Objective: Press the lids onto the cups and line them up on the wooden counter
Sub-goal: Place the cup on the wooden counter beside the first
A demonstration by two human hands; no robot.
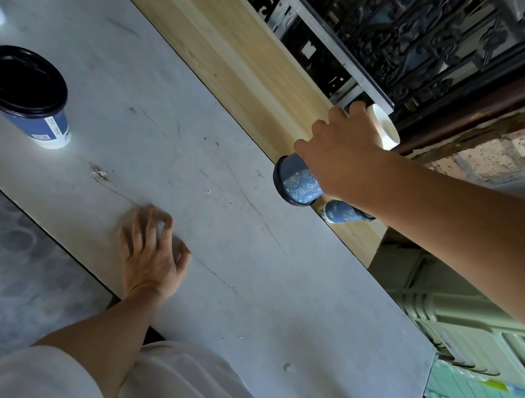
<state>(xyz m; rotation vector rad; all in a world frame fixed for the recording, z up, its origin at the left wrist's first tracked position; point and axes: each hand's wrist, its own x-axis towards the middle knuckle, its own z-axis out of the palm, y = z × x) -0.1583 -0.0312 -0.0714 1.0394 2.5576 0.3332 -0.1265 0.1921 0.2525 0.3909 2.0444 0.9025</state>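
Right hand point(344, 157) grip grasps the lidded paper cup point(298, 182) by its wall, likely light and crushable; left hand point(150, 256) lies released on the grey counter point(184, 142).

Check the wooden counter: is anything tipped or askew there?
Possibly. The held cup in the right hand has its black lid toward the grey table; the second blue cup below it has its lid pointing away. Opposite ways, so one looks tipped, not upright on the wooden counter.
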